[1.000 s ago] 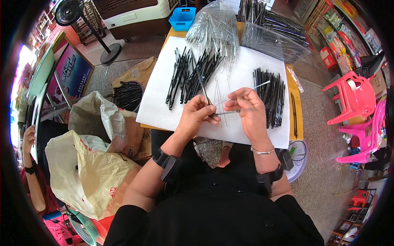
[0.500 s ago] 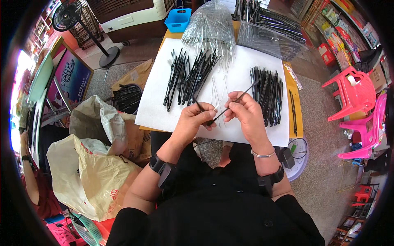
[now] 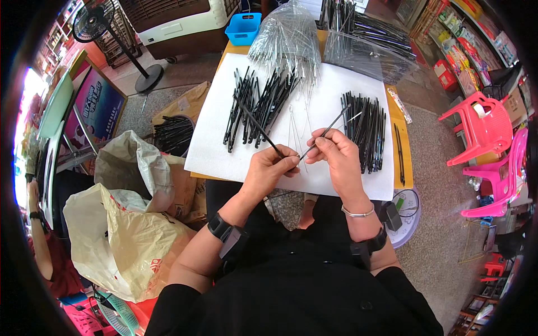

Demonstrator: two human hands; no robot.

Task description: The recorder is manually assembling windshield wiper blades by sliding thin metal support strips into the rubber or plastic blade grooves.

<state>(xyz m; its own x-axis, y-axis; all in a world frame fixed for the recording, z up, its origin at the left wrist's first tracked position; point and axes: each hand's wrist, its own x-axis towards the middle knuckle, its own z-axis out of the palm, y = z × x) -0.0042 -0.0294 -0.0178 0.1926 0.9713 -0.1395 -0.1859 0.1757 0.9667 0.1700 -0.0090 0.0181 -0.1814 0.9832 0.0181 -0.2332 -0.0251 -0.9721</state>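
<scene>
Over the front of the white sheet (image 3: 210, 151), my left hand (image 3: 272, 171) is closed on a thin black rod (image 3: 259, 126) that slants up to the left. Between the thumb and fingers of my right hand (image 3: 335, 154) a second, slimmer dark rod (image 3: 337, 119) is pinched, its far end pointing up to the right. The lower ends of both rods come close together between my hands; whether they join is hidden by my fingers. Behind my left hand lie loose piles of black rods (image 3: 241, 106). A neater bundle of black rods (image 3: 367, 134) is beside my right hand. Several thin metal wires (image 3: 292, 126) lie between the piles.
A clear plastic bag of thin wires (image 3: 284, 39), a blue basket (image 3: 243, 29) and a clear bin (image 3: 364, 53) with black rods stand at the table's back. Open sacks (image 3: 126, 235) are on the left, pink chairs (image 3: 485, 126) on the right. A person's arm (image 3: 42, 246) shows far left.
The rod in my left hand has swung out and now extends up to the left over the pile. My left hand has turned slightly; my right hand has barely moved.
</scene>
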